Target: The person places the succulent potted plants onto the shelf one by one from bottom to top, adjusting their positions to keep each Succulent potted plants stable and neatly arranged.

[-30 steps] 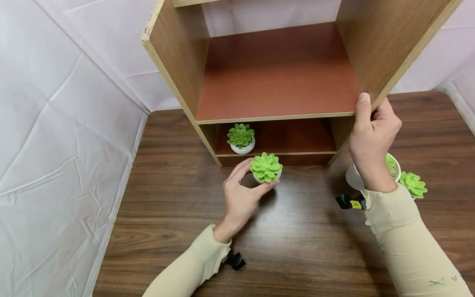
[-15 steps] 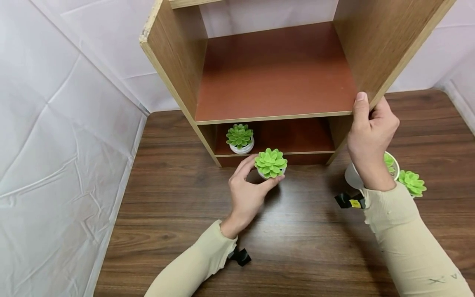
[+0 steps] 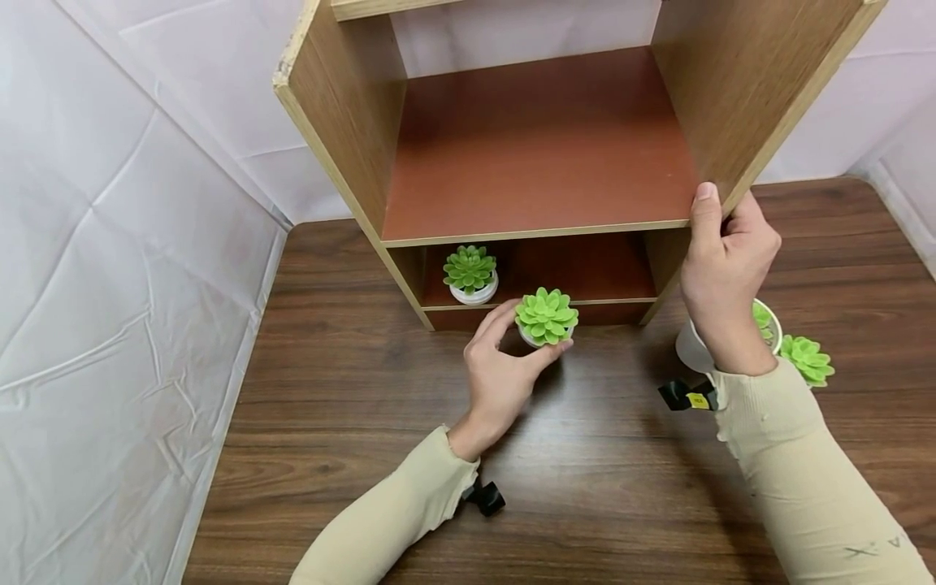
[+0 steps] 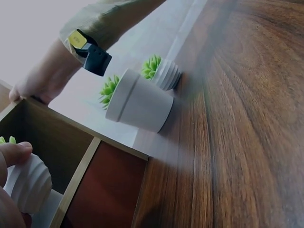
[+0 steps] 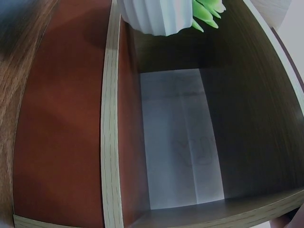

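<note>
In the head view my left hand (image 3: 504, 378) holds a small green succulent in a white pot (image 3: 547, 317), thumb on the near side and fingers on the far side. The plant is just in front of the shelf unit's lower compartment. Up close in the left wrist view, that pot (image 4: 31, 183) has a ridged wall. Another potted succulent (image 3: 470, 274) stands inside the lower compartment at its left end. My right hand (image 3: 731, 272) grips the right side panel of the wooden shelf unit (image 3: 541, 146), thumb inside and fingers behind the edge.
Right of the unit stand a larger white pot (image 4: 142, 102) with a succulent and a small ridged pot (image 4: 166, 74) with another, partly hidden by the right arm in the head view. A white sheet wall (image 3: 110, 244) borders the wooden table (image 3: 329, 471) at left.
My left hand has carried the potted succulent rightward and slightly toward the unit, along the front of the lower compartment. My right hand keeps its grip on the side panel.
</note>
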The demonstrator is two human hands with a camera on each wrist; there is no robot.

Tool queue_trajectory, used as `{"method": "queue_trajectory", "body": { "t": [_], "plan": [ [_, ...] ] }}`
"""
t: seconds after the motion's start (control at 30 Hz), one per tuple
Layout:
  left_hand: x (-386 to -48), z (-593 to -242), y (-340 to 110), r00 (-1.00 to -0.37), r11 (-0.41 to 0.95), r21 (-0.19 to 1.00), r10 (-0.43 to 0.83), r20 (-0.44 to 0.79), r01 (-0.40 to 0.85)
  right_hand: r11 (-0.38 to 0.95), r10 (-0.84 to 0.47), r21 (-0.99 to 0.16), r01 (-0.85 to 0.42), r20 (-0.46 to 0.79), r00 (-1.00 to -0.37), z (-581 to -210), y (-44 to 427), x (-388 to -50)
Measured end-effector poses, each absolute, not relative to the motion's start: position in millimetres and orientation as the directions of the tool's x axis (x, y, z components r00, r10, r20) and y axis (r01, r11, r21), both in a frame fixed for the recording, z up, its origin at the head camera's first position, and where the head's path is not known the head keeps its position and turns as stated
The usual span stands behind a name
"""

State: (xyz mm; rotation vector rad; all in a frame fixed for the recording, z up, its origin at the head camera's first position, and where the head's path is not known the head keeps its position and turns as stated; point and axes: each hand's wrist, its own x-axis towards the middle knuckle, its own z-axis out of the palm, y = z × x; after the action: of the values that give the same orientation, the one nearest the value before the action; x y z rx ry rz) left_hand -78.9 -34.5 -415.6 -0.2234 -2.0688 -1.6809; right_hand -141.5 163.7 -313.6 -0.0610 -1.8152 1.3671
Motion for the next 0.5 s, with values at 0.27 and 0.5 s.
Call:
{"method": "queue_trajectory", "body": {
  "t": [0.27, 0.5],
  "plan": [
    [-84.1, -418.8, -29.4, -0.864, 0.248, 0.870, -0.176, 0.472, 0.425, 0.419, 0.491, -0.808, -0.413, 0.585, -0.646, -324.6, 171.7, -149.5],
    [-89.5, -418.4, -27.7, -0.861, 0.259, 0.865, -0.171, 0.478, 0.429, 0.428, 0.490, -0.806, -0.409, 0.587, -0.645, -322.2, 170.2, -147.1]
  ]
}}
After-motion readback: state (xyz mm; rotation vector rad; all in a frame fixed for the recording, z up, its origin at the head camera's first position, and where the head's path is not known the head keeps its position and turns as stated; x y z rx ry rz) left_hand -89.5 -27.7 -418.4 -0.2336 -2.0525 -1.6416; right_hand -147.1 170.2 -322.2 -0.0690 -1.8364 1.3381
